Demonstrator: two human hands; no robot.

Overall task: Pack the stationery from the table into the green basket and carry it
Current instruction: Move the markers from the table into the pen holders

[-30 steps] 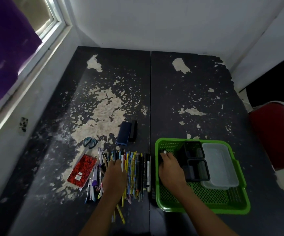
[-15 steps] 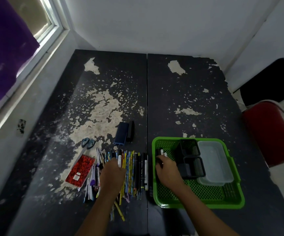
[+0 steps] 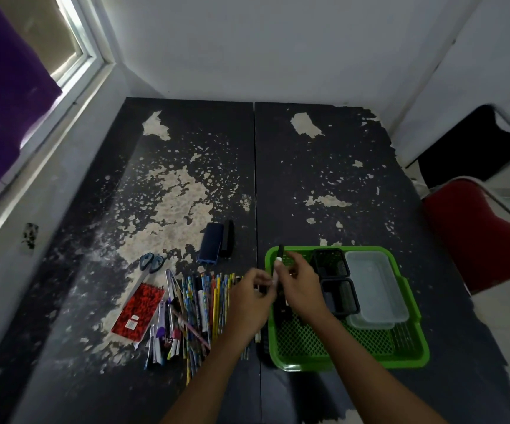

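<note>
1. A marker (image 3: 279, 261) is pinched by the right hand (image 3: 301, 289), long axis near-upright, over the green basket (image 3: 413, 359) left rim.
2. Left hand (image 3: 252, 296) fingers are curled at the marker's lower end; grip can't be confirmed.
3. Pencil row (image 3: 208, 304) lies on the desk (image 3: 324, 166), left of the basket, nearer the left hand.
4. Black trays (image 3: 331, 263) sit just right of the marker.

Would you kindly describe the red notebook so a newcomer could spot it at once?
Start at the green basket on the dark table's near right, then cross left past the row of pencils. At its left end lies the red notebook, flat and angled: the only red, broad thing among thin sticks.
</note>
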